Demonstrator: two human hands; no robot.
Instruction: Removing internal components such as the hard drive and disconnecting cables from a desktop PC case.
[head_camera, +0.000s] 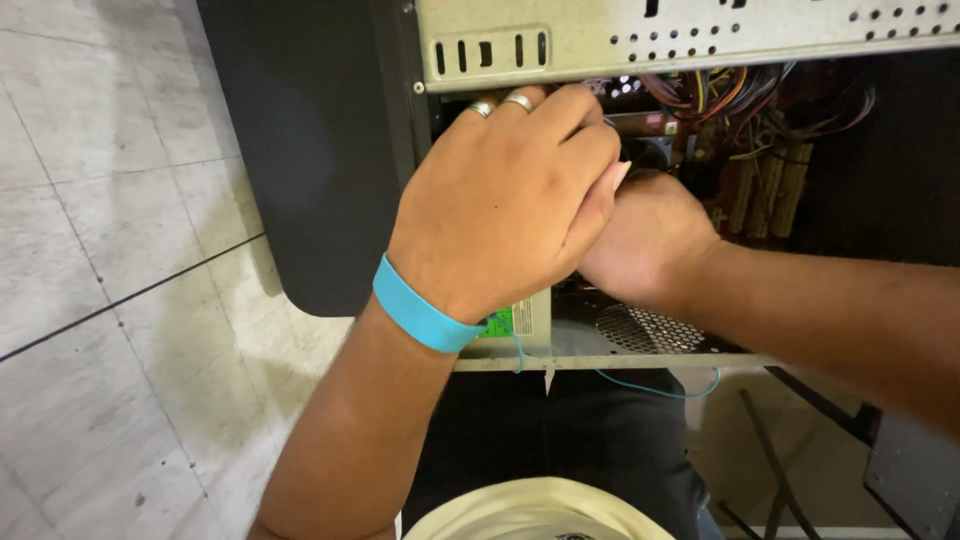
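Both hands reach into an open desktop computer case (600, 40) that lies on its side on the floor. My left hand (505, 205) wears two rings and a blue wrist strap (420, 310), and curls over the inside of the case. My right hand (645, 240) sits just behind and under it, fingers tucked into the case. What the fingers grip is hidden by the hands. Bundles of coloured wires (730, 100) hang just beyond the hands.
The case's black panel (320, 150) stands at the left on a pale tiled floor (110, 250). A perforated metal vent (640, 328) and a thin blue cord (660, 388) lie below the hands. My dark trousers and pale yellow shirt (540, 510) fill the bottom.
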